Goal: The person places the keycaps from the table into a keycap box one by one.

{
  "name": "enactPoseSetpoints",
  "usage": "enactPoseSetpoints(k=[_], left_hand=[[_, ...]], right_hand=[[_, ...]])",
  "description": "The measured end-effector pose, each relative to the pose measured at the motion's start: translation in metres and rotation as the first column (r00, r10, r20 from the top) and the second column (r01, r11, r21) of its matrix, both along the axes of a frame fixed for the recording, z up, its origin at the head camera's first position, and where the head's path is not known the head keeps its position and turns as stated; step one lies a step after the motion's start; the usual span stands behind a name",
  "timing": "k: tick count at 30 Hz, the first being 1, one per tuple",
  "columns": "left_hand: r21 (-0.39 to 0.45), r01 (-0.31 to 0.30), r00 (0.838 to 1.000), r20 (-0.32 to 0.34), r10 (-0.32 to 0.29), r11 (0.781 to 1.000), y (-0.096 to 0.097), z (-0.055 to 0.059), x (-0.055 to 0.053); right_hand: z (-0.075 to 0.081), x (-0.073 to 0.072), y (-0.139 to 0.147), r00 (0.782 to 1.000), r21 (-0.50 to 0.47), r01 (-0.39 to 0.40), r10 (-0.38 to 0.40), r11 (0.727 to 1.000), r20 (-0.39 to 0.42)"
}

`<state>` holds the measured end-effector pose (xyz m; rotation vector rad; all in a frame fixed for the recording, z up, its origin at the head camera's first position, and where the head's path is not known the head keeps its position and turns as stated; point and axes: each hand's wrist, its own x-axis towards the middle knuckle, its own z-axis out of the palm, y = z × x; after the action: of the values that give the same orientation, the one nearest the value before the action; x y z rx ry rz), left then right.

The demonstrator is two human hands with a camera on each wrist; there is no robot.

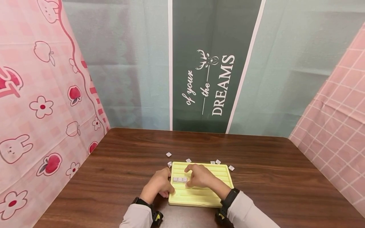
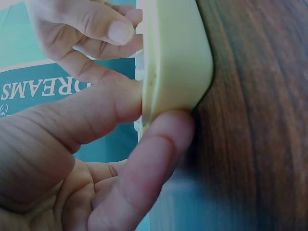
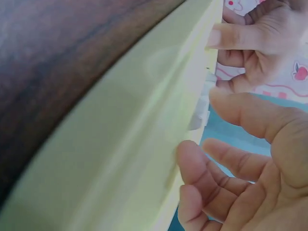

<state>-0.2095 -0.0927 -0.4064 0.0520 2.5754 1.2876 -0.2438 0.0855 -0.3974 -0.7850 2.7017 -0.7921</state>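
A yellow ridged tray [image 1: 196, 201] lies on the table, with a short row of three small white tiles [image 1: 180, 180] in one of its grooves at the left. My left hand [image 1: 156, 184] grips the tray's left edge; in the left wrist view the thumb is on the rim and a finger presses the outer side wall [image 2: 183, 62]. Over the tray, my right hand [image 1: 203, 176] has its thumb and fingers spread apart, close to the right end of the row. Nothing shows between those fingers in the right wrist view, where the thumb is beside the white tiles [image 3: 203, 106].
Several loose white tiles lie beyond the tray's far edge, among them one at the left [image 1: 169, 154] and one at the right [image 1: 231, 168]. Another tile [image 1: 169, 164] is by the far left corner. The brown wooden table [image 1: 273, 180] ends at hanging cloths.
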Motion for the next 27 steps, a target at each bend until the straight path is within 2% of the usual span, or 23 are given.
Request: enactPoseSetpoints(k=[8,15,27], left_hand=[[0.005,-0.001,1.000,-0.007,0.001,1.000,0.001,0.000,0.001],[-0.006,-0.002,1.000,-0.003,0.002,1.000,0.001,0.000,0.001],[-0.002,-0.003,1.000,0.000,0.003,1.000,0.001,0.001,0.001]], right_hand=[[0.012,-0.001,0.007,0.993,0.134,-0.066,0.079,0.989,-0.093],[0.017,-0.005,0.020,0.984,0.189,-0.035,0.067,0.981,-0.164],[0.019,-0.009,0.030,0.985,0.196,-0.037,0.068,0.980,-0.156]])
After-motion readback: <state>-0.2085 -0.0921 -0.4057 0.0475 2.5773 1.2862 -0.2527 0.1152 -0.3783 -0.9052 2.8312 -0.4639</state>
